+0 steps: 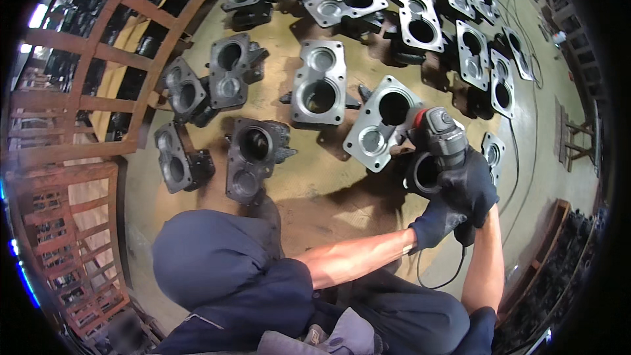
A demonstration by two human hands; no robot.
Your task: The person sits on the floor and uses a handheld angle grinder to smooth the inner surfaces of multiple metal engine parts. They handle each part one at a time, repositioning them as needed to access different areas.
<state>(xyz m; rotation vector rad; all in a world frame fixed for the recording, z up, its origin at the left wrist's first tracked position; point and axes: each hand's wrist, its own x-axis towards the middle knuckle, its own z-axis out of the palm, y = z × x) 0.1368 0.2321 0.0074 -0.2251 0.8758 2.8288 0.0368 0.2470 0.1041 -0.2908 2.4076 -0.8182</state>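
An angle grinder (444, 130) with a grey head and a red edge by its disc is in both my dark-gloved hands. My right hand (472, 187) is wrapped round its body. Lower down, my left hand (436, 222) is closed near the rear of the tool, its fingers partly hidden. A cord (453, 283) trails from the back end. The grinder's head overlaps the right edge of a metal casting (373, 138) with two round openings; whether the disc touches it I cannot tell. Just below the head lies a dark round-mouthed part (424, 172), partly covered by my hands.
Several similar castings stand around, including one at the centre (320, 82) and one near my knee (250, 158). Slatted reddish-brown racks (66, 102) line the left side. A cable (516, 158) runs along the floor on the right, near a bin of dark parts (559, 276).
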